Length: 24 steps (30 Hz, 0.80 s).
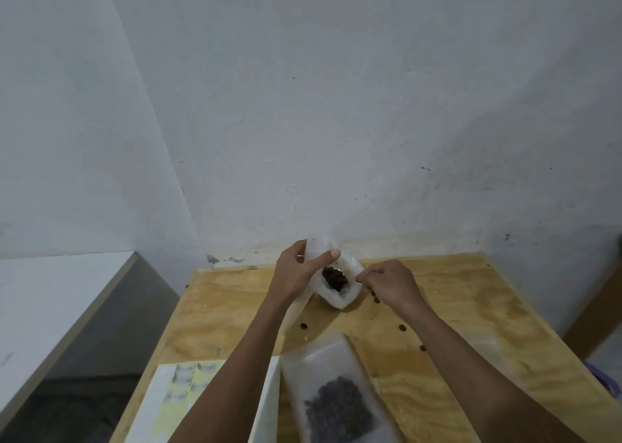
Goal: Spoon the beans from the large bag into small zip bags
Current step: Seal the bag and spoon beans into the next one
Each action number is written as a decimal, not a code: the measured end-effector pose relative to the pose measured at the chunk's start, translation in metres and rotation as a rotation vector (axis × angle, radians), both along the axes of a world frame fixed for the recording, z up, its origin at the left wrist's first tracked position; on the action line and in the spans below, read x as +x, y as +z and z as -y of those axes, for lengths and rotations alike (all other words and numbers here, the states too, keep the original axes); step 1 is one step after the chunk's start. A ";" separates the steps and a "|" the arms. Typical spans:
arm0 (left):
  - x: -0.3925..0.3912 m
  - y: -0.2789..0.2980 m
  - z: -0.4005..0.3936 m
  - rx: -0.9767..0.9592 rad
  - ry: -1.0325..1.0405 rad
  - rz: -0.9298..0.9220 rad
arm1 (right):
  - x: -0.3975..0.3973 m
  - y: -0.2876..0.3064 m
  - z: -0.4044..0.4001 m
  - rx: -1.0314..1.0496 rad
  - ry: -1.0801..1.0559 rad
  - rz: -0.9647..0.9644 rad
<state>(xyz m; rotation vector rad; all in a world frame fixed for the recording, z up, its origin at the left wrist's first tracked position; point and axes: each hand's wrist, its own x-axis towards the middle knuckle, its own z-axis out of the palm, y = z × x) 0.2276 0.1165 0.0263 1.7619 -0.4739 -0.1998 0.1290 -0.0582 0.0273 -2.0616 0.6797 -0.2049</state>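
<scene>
A small clear zip bag (336, 298) stands open near the far middle of the wooden table (437, 311), with dark beans (335, 278) showing inside. My left hand (298, 272) grips the bag's left top edge, thumb across the plastic. My right hand (390, 282) pinches the bag's right rim. A larger translucent bag (333, 392) lies flat near the front, holding a mound of dark beans. No spoon is in view.
Loose beans (304, 325) lie scattered on the table around the bags. A white sheet with yellow labels (181, 395) lies at the front left. A white wall stands just behind the table; a grey ledge (60, 308) runs along the left.
</scene>
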 end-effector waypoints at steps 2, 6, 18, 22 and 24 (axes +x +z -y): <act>0.000 -0.001 -0.007 0.118 0.010 0.082 | 0.000 0.004 0.001 -0.010 0.000 0.003; -0.002 -0.005 -0.020 0.362 0.020 0.313 | -0.001 0.016 0.003 -0.050 0.009 0.043; -0.017 -0.008 -0.023 0.522 0.113 0.579 | -0.007 0.057 -0.021 -0.256 0.137 0.057; -0.020 -0.013 -0.025 0.511 0.118 0.580 | -0.010 0.057 -0.028 -0.504 0.025 0.039; -0.021 -0.015 -0.028 0.505 0.125 0.564 | -0.011 0.049 -0.027 -0.613 0.002 -0.017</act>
